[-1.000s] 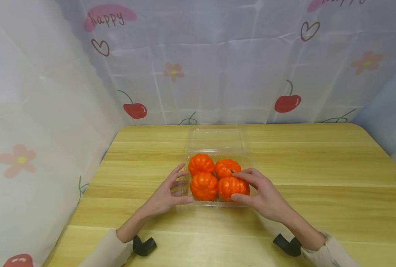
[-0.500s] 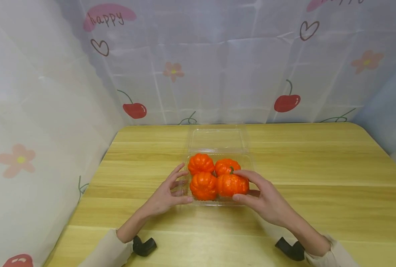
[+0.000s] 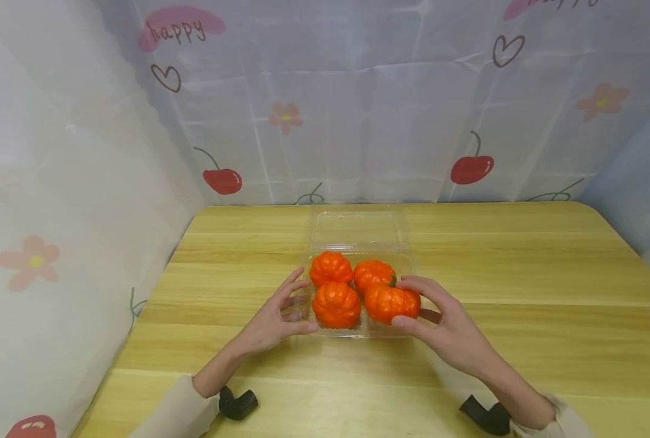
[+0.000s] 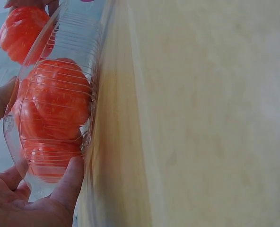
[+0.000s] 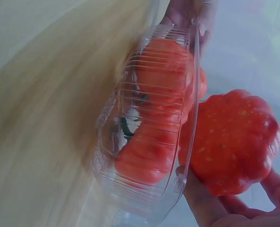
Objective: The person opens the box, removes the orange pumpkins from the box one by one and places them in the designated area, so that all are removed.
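Note:
My right hand (image 3: 453, 325) grips a small orange pumpkin (image 3: 392, 303) between thumb and fingers, raised above the front right of a clear plastic clamshell container (image 3: 358, 333). In the right wrist view this pumpkin (image 5: 234, 142) is beyond the container's rim. Several more pumpkins sit inside: one front left (image 3: 336, 306), one back left (image 3: 330, 269) and one back right (image 3: 373, 275), partly hidden by the held one. My left hand (image 3: 270, 319) rests at the container's left side, fingers spread along the wall and thumb (image 4: 70, 182) against the front.
The container's clear lid (image 3: 356, 229) lies folded back on the wooden table (image 3: 522, 274). A printed cloth (image 3: 358, 121) hangs behind the table and along its left side. Black curved pieces (image 3: 238, 404) are at both wrists.
The pumpkin in my right hand has come up from the container's front right spot and shifted rightward, tilting so its green stem shows. My left hand stays at the container's side.

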`<action>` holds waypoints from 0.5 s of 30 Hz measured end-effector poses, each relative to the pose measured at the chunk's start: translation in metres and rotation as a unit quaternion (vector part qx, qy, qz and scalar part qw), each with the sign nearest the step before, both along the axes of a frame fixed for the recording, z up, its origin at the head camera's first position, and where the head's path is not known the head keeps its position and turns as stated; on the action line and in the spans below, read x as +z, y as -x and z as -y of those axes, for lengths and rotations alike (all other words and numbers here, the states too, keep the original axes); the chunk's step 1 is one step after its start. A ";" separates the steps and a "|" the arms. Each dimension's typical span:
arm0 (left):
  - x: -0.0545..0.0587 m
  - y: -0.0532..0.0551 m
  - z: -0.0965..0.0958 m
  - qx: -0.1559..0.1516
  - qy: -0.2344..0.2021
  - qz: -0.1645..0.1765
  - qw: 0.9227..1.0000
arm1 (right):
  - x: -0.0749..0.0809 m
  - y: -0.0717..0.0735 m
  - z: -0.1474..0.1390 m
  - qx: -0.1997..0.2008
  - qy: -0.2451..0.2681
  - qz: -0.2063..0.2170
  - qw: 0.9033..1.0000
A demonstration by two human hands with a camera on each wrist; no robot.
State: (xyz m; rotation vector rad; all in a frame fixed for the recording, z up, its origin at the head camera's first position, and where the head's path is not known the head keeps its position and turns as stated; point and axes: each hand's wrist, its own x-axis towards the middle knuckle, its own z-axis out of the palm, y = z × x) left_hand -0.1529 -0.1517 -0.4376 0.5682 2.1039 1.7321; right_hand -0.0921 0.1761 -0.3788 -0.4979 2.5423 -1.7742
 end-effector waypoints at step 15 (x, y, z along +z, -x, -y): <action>0.000 0.000 -0.002 0.009 0.004 -0.003 1.000 | -0.001 -0.008 -0.008 -0.044 0.012 -0.060 0.997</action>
